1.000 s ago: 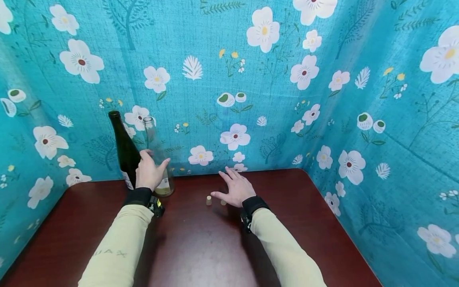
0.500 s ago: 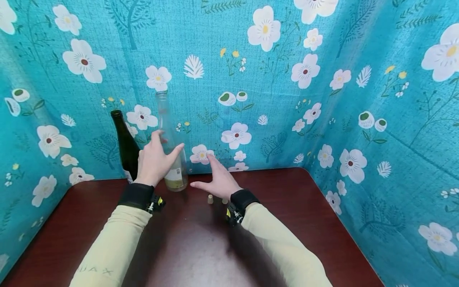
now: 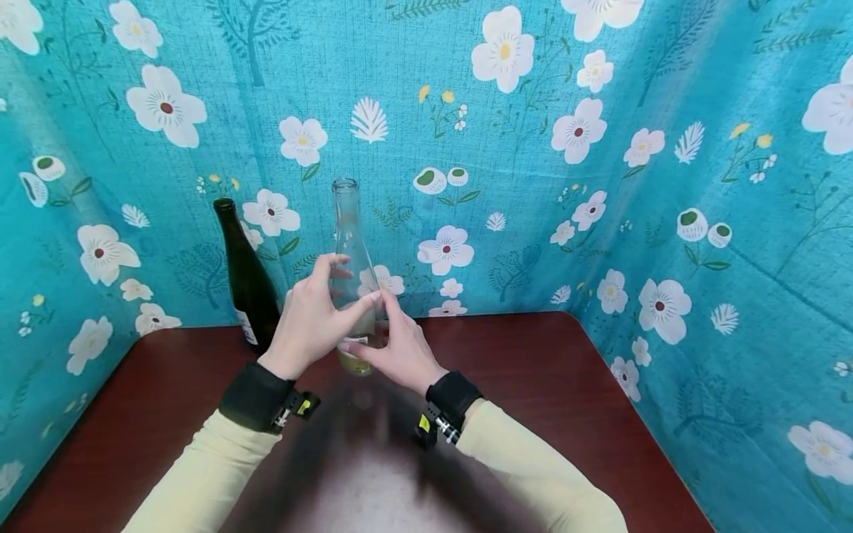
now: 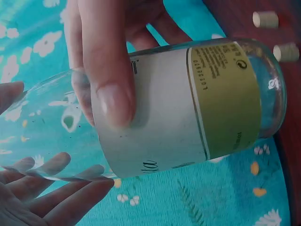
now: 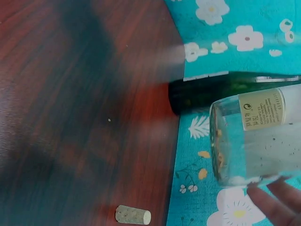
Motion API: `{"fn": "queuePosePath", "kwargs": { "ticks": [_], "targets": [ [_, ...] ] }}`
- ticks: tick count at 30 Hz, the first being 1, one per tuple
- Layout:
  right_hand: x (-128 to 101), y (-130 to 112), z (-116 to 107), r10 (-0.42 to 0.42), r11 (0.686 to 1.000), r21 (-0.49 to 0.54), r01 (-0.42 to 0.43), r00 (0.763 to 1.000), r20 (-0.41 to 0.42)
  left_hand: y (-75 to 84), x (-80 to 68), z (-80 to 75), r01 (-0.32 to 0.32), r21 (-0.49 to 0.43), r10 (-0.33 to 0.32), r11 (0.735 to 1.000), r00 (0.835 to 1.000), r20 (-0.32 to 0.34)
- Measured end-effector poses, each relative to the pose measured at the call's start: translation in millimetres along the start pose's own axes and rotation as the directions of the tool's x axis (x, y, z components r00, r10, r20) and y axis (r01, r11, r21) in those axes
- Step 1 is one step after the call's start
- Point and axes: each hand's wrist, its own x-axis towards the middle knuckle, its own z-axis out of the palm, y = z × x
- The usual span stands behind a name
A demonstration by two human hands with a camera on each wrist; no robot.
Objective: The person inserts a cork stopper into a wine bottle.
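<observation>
Backdrop: teal flowered cloth hangs round three sides of your dark red table.
Clear bottle: you hold the clear bottle upright and lifted off the table, in front of the back cloth at the middle; it bears a white and olive label.
Contents: the clear bottle looks empty of liquid; small specks cling inside the glass near its base.
Left hand: your left hand wraps the bottle's body, thumb across the label.
Right hand: your right hand rests straight fingers against the bottle's lower part, not curled round it.
Green bottle: a dark green bottle stands just left of the clear one, by the cloth; you cannot see into it.
Corks: two corks lie on the table below the bottle's base.
Change: half a second ago the clear bottle stood further left beside the green one, and your right hand was apart from it.
Hidden: from the head view the corks are covered by your hands; the tabletop there is blurred.
</observation>
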Motion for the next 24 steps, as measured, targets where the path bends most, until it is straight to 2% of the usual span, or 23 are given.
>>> {"fn": "queuePosePath", "kwargs": {
  "ticks": [4,9,14,17,24],
  "targets": [
    [-13,2,0,-0.038,0.997,-0.071,0.038,0.999,0.002,5.1,-14.5,4.1,0.003,-0.046,-0.001,0.999,1.0,0.031],
    [-36,10,2,-0.006,0.998,-0.056,0.009,0.999,0.054,8.3,-40.2,14.6,0.015,-0.081,-0.008,0.997,0.997,0.077],
    [-62,21,7,0.042,0.997,-0.062,-0.036,0.995,0.095,4.9,-65.1,28.2,0.057,-0.094,-0.043,0.994,0.989,0.144],
    [-74,28,12,0.067,0.996,-0.071,-0.059,0.992,0.108,2.7,-75.8,34.1,0.078,-0.084,-0.062,0.993,0.982,0.177],
    [-87,44,20,0.067,0.994,-0.093,-0.058,0.993,0.096,-0.2,-89.8,44.1,0.084,-0.071,-0.069,0.994,0.979,0.191]
  ]
}}
